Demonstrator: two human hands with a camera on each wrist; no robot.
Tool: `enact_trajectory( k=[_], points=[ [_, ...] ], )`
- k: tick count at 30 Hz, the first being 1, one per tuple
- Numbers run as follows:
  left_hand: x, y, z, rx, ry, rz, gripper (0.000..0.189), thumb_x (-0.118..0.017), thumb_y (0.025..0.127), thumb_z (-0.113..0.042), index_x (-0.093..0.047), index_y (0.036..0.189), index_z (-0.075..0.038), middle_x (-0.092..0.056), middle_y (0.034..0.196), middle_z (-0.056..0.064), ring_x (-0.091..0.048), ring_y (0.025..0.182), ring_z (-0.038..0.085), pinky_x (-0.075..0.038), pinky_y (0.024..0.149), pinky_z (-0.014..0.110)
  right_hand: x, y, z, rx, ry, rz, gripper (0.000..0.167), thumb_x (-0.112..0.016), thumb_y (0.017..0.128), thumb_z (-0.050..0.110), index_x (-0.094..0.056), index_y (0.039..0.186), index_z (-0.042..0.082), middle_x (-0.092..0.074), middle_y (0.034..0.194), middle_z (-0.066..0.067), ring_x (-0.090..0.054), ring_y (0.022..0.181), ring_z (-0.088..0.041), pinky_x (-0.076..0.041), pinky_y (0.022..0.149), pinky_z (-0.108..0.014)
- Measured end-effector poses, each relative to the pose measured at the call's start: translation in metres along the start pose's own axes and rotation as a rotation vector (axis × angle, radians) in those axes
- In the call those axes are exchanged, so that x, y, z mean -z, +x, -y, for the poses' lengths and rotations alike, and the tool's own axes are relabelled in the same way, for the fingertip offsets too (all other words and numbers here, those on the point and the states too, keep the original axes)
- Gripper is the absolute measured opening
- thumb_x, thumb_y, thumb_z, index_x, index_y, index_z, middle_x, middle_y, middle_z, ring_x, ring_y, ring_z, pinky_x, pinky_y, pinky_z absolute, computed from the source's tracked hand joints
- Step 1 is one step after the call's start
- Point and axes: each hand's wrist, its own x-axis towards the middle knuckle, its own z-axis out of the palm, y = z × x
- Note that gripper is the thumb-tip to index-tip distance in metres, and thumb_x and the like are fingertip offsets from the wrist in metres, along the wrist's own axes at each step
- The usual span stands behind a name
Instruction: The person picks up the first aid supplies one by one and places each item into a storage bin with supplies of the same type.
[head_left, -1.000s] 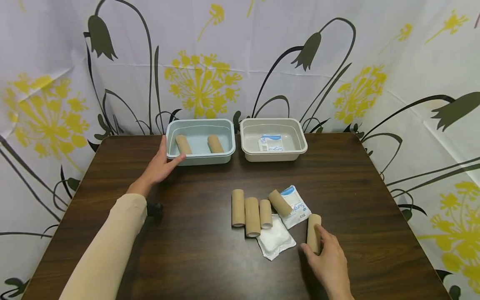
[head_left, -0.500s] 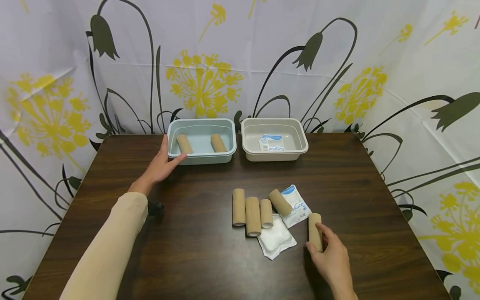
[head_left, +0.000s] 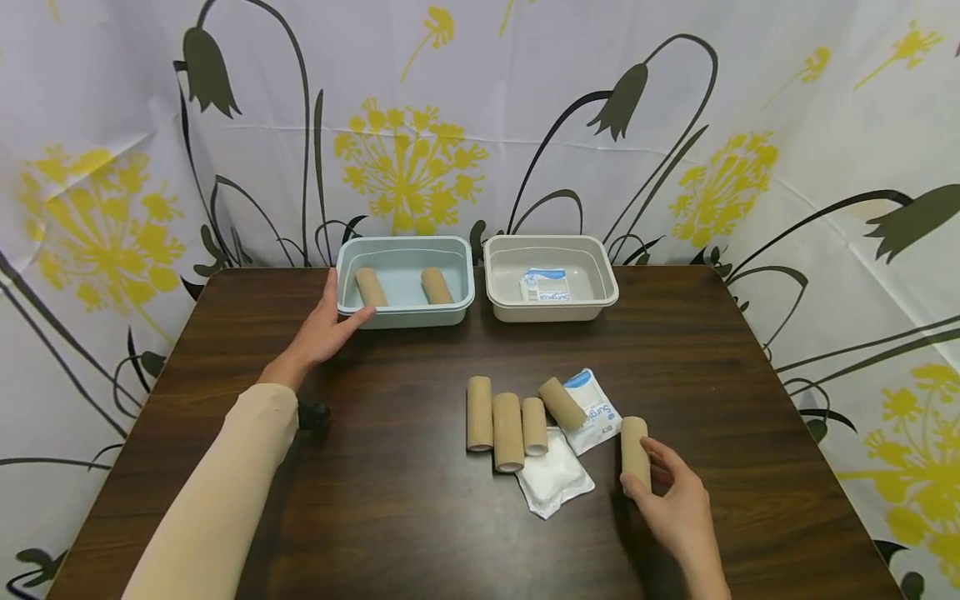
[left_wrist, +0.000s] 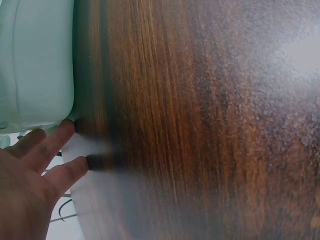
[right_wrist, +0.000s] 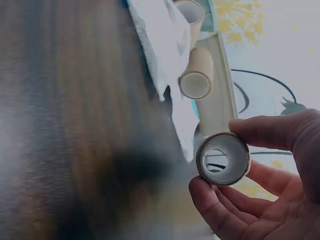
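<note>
Hands first: the right hand [head_left: 678,504] is pinching a cardboard tube [head_left: 635,450] between thumb and fingertips, probably because its hollow wall calls for light pressure. The left hand [head_left: 318,333] is resting straight fingers against the blue tray [head_left: 420,318], its thumb lying along the front corner, presumably steadying it. Inside, two tubes [head_left: 371,287] are lying apart. Just beside, the cream tray [head_left: 551,313] is holding a printed packet [head_left: 547,285]. Nearer, four loose tubes [head_left: 507,433] are lying on the worktop [head_left: 397,467], one tilting against a second packet [head_left: 597,417]; a plain white packet [head_left: 553,479] is sitting close by.
</note>
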Motion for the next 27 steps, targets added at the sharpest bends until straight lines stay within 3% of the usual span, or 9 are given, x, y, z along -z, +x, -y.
enact_trajectory(
  k=[6, 12, 19, 27],
  points=[
    [0.0, 0.0, 0.001, 0.002, 0.0, 0.005, 0.1, -0.05, 0.097, -0.056, 0.026, 0.152, -0.019, 0.01, 0.162, 0.015, -0.011, 0.145, 0.045, -0.015, 0.11, 0.065, 0.001, 0.009, 0.005, 0.053, 0.102, -0.011, 0.051, -0.077, 0.084, 0.012, -0.059, 0.131, 0.003, -0.063, 0.123, -0.022, -0.066, 0.1, -0.035, -0.053, 0.072, -0.026],
    [0.001, 0.0, -0.002, 0.01, -0.002, 0.013, 0.1, -0.05, 0.098, -0.055, 0.026, 0.152, -0.019, 0.009, 0.162, 0.017, -0.011, 0.144, 0.046, -0.016, 0.109, 0.065, -0.004, 0.021, 0.018, 0.134, 0.21, 0.002, 0.052, -0.078, 0.083, 0.006, -0.06, 0.13, 0.001, -0.063, 0.124, -0.019, -0.065, 0.099, -0.03, -0.053, 0.076, -0.025],
    [0.002, 0.002, -0.001, 0.002, -0.004, 0.011, 0.099, -0.051, 0.099, -0.051, 0.025, 0.152, -0.018, 0.011, 0.162, 0.014, -0.01, 0.145, 0.045, -0.015, 0.11, 0.064, -0.01, 0.047, 0.049, 0.181, 0.337, 0.16, 0.053, -0.079, 0.084, 0.009, -0.059, 0.133, 0.004, -0.062, 0.125, -0.021, -0.063, 0.1, -0.033, -0.053, 0.071, -0.027],
    [0.001, 0.002, 0.0, 0.001, 0.001, 0.002, 0.099, -0.051, 0.098, -0.052, 0.024, 0.153, -0.018, 0.01, 0.162, 0.015, -0.011, 0.145, 0.044, -0.015, 0.11, 0.063, -0.032, 0.087, 0.099, 0.295, 0.394, 0.35, 0.052, -0.076, 0.087, 0.01, -0.057, 0.135, 0.005, -0.06, 0.128, -0.022, -0.062, 0.106, -0.035, -0.052, 0.079, -0.032]
  ],
)
